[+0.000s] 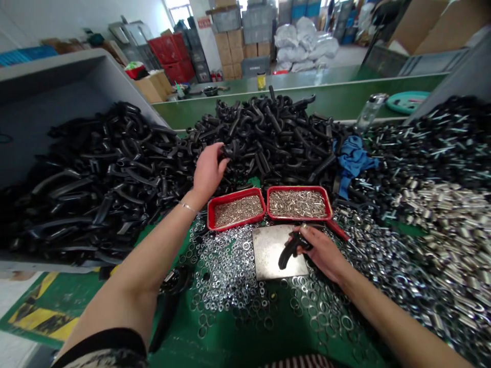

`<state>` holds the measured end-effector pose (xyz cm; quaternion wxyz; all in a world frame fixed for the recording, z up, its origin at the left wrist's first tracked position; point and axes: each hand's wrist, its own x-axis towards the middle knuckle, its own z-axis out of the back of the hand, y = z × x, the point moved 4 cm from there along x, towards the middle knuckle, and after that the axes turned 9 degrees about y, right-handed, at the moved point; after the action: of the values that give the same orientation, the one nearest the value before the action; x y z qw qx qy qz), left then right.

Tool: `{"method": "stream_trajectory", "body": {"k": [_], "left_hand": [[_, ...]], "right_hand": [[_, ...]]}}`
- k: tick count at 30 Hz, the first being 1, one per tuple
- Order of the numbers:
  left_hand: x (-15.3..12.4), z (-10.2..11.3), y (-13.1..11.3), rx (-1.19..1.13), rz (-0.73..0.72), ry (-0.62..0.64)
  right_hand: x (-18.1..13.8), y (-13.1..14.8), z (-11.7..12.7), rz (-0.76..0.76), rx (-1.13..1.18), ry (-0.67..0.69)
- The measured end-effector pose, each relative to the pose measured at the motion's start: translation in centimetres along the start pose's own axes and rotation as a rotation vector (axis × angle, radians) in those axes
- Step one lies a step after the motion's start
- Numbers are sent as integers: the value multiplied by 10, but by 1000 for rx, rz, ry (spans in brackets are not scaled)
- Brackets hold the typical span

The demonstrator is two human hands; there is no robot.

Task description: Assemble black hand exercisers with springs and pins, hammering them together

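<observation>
My left hand (207, 168) reaches to the front of a heap of black curved handles (264, 122), thumb and fingers closed on a black handle piece (232, 150). The fingertips are partly hidden there. My right hand (321, 249) grips a black curved handle (287, 254) above a flat metal plate (264, 258); its curved end points down to the left. Behind the plate stand two red trays, the left tray (209, 219) with tiny metal pieces and the right tray (329, 207) with small metal pins. Small nuts (233, 271) lie left of the plate.
A grey bin (126, 76) at left spills more black handles. On the right are a blue cloth (353, 156), a clear bottle (371, 112), silver cylindrical sleeves (441, 230) and black parts with metal pins (445, 130). Metal rings (322, 312) lie near the front.
</observation>
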<state>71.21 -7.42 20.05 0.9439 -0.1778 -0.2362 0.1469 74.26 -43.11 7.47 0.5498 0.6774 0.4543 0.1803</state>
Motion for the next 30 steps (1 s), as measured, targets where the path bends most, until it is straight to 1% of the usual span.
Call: {"method": "stream_trajectory", "body": {"k": [1,2,3,4,5,6,7,8,10,12,14,16,20,22,25,30], "left_hand": [[-19,-1,-17,-164,39,0],[-42,-7,-36,-343,69,45],[-66,-17,-56,-532,95,132],[-92,-30,-75,-717,140,257],[-117,-46,-92,-886,214,385],[-141,-62,-106,-1024,325,462],[-161,-77,-117,-1131,424,510],[-176,-89,-125,-1205,501,504],[-194,-107,-132,-1235,581,444],[-199,-116,-133,-1164,590,398],[-199,-119,-132,-1085,585,400],[-197,-117,-133,-1038,577,412],[-195,-107,-137,-902,543,422],[-194,-104,-138,-840,523,450],[-194,-106,-141,-826,508,498],[-195,-112,-148,-830,523,487]], "right_hand": [[1,0,-1,-34,23,32],[3,0,-3,-62,18,63],[5,1,-6,-77,-25,85],[7,3,-8,-71,-114,90],[9,6,-10,-38,-249,76],[11,11,-12,22,-416,46],[12,15,-14,96,-595,9],[12,19,-18,171,-762,-26],[10,23,-24,269,-1004,-62],[8,23,-28,281,-1130,-63],[6,23,-30,267,-1208,-58],[5,23,-32,261,-1265,-53],[3,22,-34,269,-1343,-47],[0,21,-34,282,-1345,-57],[-3,20,-33,290,-1299,-81],[-3,23,-29,302,-1225,-43]]}}
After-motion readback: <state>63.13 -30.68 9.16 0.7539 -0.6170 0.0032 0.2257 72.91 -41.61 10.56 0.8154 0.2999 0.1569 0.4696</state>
